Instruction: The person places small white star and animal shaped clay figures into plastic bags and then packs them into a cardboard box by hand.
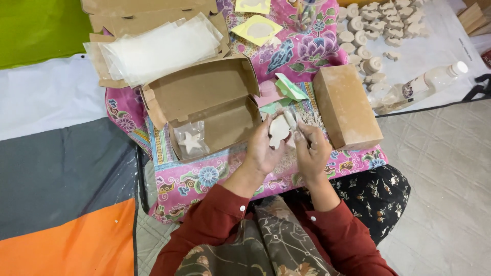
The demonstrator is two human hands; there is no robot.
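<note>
The left hand cupped a pale wooden cutout above the lap while the right hand pinched a clear sleeve against it (fingers curled), beside the open box, within easy reach.

dark red long sleeves with small white cuff buttons, a brown floral scarf, a black flower-print skirt.

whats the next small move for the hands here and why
Probably slide the white cutout fully into the clear bag. Both hands, left hand and right hand, hold them together, and the open box already holds a bagged star.
</note>
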